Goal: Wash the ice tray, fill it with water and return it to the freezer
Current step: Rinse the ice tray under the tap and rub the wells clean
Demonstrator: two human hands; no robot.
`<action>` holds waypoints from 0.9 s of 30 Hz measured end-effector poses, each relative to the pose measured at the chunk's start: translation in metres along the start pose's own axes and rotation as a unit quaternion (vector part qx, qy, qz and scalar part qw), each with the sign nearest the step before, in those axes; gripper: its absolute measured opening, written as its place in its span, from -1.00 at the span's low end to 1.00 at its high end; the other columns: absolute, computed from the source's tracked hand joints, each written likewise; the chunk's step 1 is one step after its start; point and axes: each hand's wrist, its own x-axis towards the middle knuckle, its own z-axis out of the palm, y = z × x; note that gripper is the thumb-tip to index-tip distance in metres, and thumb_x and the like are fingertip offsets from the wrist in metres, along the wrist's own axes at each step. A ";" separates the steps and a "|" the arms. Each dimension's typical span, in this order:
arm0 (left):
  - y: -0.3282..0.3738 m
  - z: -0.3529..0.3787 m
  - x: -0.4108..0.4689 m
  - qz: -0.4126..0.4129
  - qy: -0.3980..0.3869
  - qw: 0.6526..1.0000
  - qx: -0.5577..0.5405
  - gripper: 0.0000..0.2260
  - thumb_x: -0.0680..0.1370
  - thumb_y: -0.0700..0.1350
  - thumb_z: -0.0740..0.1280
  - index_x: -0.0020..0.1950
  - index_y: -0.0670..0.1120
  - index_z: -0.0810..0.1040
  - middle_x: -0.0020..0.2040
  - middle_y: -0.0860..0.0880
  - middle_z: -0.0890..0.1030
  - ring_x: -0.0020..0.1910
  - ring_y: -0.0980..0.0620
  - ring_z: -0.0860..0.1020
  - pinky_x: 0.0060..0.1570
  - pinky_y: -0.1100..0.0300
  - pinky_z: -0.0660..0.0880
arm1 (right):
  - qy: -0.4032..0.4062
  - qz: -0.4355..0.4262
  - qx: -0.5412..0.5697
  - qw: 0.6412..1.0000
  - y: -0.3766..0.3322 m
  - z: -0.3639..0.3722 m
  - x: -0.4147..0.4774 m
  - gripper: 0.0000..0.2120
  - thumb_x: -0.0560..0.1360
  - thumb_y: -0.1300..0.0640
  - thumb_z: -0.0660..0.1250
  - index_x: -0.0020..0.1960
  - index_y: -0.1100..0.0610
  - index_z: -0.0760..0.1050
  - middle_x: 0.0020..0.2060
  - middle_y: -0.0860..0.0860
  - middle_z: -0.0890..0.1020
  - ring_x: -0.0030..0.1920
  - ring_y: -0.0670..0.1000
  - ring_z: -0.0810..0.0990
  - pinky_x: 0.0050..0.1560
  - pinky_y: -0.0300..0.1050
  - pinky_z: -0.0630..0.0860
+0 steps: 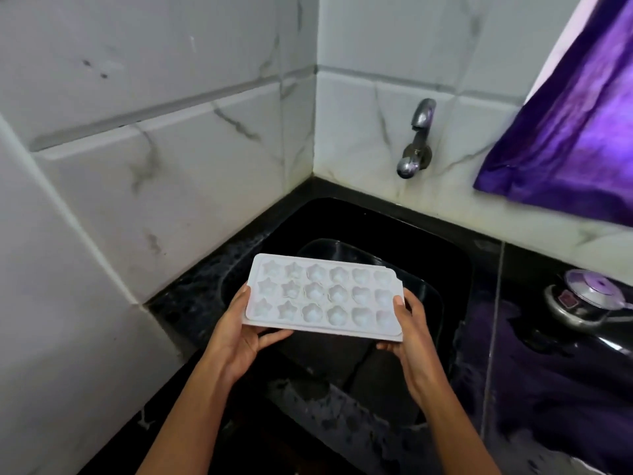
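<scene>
Two bare hands hold a white rectangular plastic ice tray (322, 296), cups upward, over a black sink (342, 217): the left hand (239, 332) clasps its left end, the right hand (409, 337) clasps its right end. Below lies a dark glossy plate (342, 250); farther back, a chrome tap (416, 142) juts from the marble-patterned tiled wall (359, 114).

White tray (322, 296), star-and-flower patterned, between left hand (239, 334) and right hand (411, 341); black sink (445, 241) beneath. Beyond them, grey-veined white tiles (205, 166), silver tap (416, 142); purple cloth (575, 132) rightward.
</scene>
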 end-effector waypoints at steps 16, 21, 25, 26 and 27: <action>0.014 0.083 0.115 -0.048 -0.085 0.994 0.058 -0.68 0.60 0.06 0.14 0.28 0.00 0.47 0.11 -0.12 0.64 -0.03 -0.15 0.65 -0.29 -0.07 0.61 | 0.172 0.035 -0.062 0.983 -0.026 -0.039 0.086 -0.52 0.59 -0.13 0.07 0.45 -0.01 0.15 0.14 -0.02 0.47 0.19 0.06 0.50 0.18 0.01 0.44; 0.015 0.099 0.145 -0.048 -0.098 0.992 0.064 -0.68 0.61 0.06 0.13 0.29 0.00 0.47 0.12 -0.10 0.64 -0.02 -0.13 0.65 -0.30 -0.03 0.61 | 0.250 -0.132 -0.265 0.922 -0.077 -0.048 0.135 -0.61 0.53 -0.04 0.24 0.28 0.13 0.42 0.07 0.08 0.53 0.13 0.14 0.52 0.17 0.09 0.43; 0.015 0.106 0.167 -0.058 -0.112 0.990 0.066 -0.65 0.59 0.08 0.13 0.32 0.00 0.46 0.14 -0.10 0.63 0.00 -0.13 0.65 -0.29 -0.03 0.61 | 0.206 -0.149 -0.414 0.874 -0.130 -0.034 0.198 -0.68 0.51 -0.04 0.29 0.23 0.02 0.50 0.18 0.07 0.48 0.20 0.13 0.47 0.24 0.15 0.37; 0.014 0.106 0.171 -0.063 -0.112 0.989 0.066 -0.65 0.59 0.08 0.13 0.32 0.01 0.46 0.13 -0.10 0.64 -0.01 -0.13 0.65 -0.29 -0.04 0.61 | 0.189 -0.136 -0.423 0.876 -0.142 -0.029 0.212 -0.65 0.50 -0.06 0.29 0.27 0.00 0.46 0.22 0.06 0.45 0.23 0.14 0.44 0.26 0.14 0.35; 0.014 0.108 0.176 -0.068 -0.113 0.989 0.064 -0.65 0.59 0.08 0.14 0.31 0.01 0.46 0.12 -0.10 0.64 -0.01 -0.13 0.65 -0.29 -0.04 0.61 | 0.169 -0.133 -0.441 0.871 -0.151 -0.022 0.227 -0.59 0.50 -0.05 0.31 0.32 -0.01 0.41 0.26 0.07 0.41 0.25 0.16 0.42 0.27 0.14 0.35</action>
